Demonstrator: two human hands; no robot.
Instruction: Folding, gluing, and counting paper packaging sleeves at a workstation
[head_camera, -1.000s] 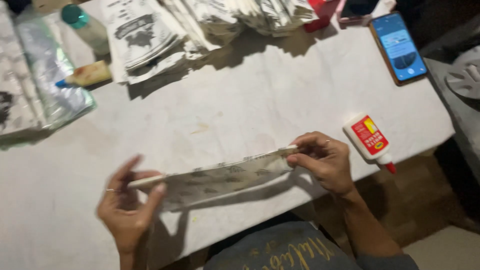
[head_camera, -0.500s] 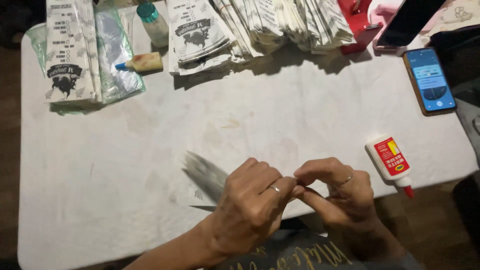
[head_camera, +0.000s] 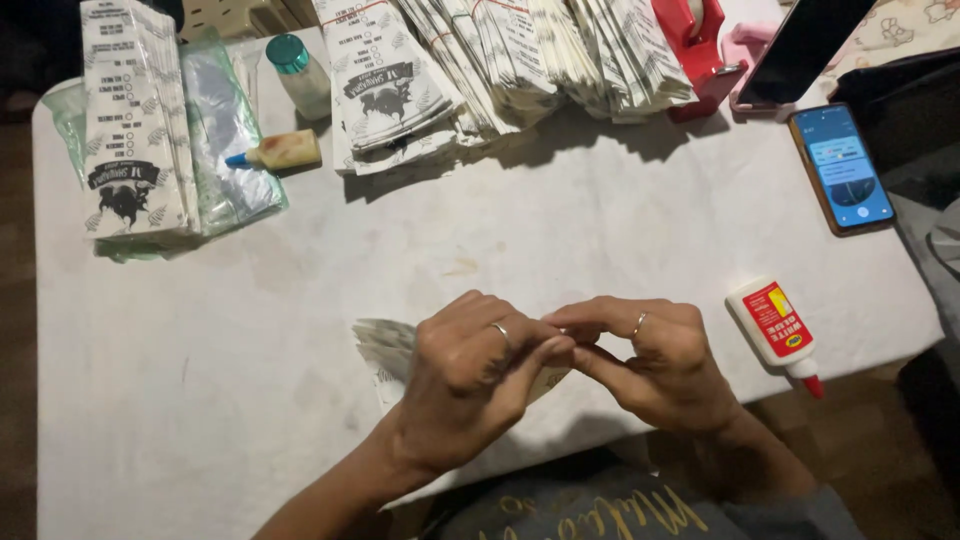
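Hardly shifted, left hand (head_camera: 470, 375) and right hand (head_camera: 650, 365) grip folded paper bag (head_camera: 385, 350) near table edge (head_camera: 880, 345)

Left hand (head_camera: 470, 375): thin ring. Right hand (head_camera: 650, 360): thin ring. Forearms bare. Grey shirt, yellow script lettering.

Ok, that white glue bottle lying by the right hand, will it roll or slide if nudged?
The glue bottle lies on its side, so it probably rolls sideways when pushed. Its tapered red tip would likely make it curve. It looks like light plastic, easily slid across the table.
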